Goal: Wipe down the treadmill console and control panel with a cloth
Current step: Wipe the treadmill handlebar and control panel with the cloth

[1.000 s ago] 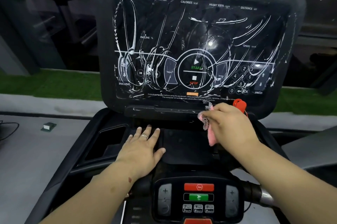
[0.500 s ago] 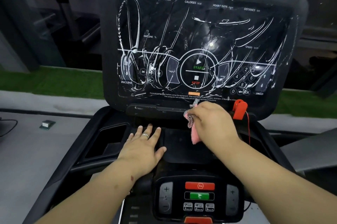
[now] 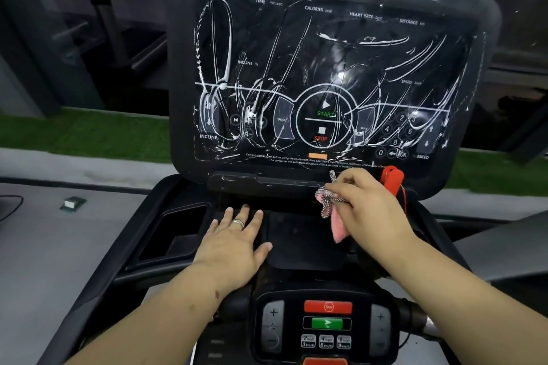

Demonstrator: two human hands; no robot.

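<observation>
The right grip (image 3: 366, 206) holds the cloth (image 3: 333, 210) at the console screen's (image 3: 326, 73) lower edge, just left of the safety clip (image 3: 392, 179). Left of and nearer than that grip, the left grip (image 3: 234, 246) lies flat on the tray (image 3: 296, 234). Below both grips sits the control panel (image 3: 326, 324); a pocket (image 3: 178, 234) lies left of the left grip.

A grey floor (image 3: 44, 246) is seen beside the treadmill. A small green-and-white box (image 3: 72, 203) is laid flat on it, with a thin black cable (image 3: 12, 207) looped nearby at the left edge.
</observation>
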